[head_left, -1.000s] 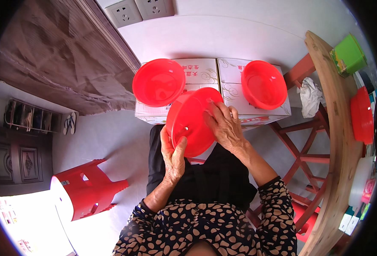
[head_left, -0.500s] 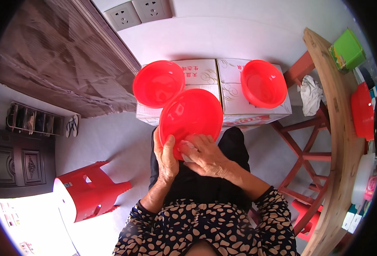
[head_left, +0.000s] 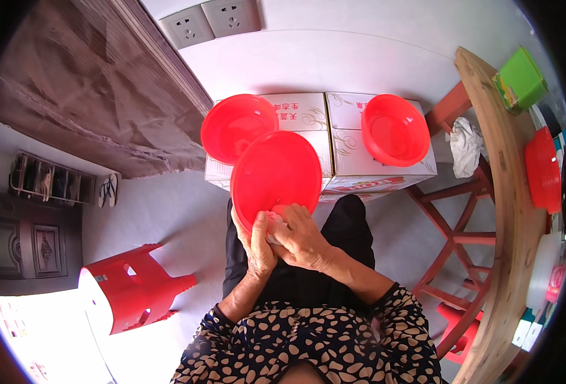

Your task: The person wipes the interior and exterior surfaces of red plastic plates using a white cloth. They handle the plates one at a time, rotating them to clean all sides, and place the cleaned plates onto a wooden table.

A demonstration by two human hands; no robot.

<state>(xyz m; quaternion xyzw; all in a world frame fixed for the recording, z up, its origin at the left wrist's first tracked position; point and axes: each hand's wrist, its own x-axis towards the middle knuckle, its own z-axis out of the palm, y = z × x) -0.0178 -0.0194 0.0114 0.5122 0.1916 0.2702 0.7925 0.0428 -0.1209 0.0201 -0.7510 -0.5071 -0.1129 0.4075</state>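
Above my lap a red plastic basin (head_left: 276,169) is tilted so that its inside faces me. My left hand (head_left: 255,246) grips its near-left rim, thumb on the inner side. At the near rim, my right hand (head_left: 302,240) presses a crumpled whitish cloth (head_left: 274,225) against the basin, the fingers bent over the cloth and partly hiding it. Just beyond stands a second red basin (head_left: 222,118), partly covered by the held one. A third red basin (head_left: 395,130) rests farther right. Both sit on white cardboard boxes (head_left: 308,105).
To the left, a red plastic stool (head_left: 135,288) lies on its side on the floor. A wooden table (head_left: 513,256) runs along the right, bearing a green box (head_left: 523,80) and another red basin (head_left: 543,169). A white rag (head_left: 466,147) hangs by its reddish wooden legs (head_left: 452,240).
The held basin has shifted slightly left and turned a little. My right hand, with the cloth, has moved left along the near rim, closer to my left hand.
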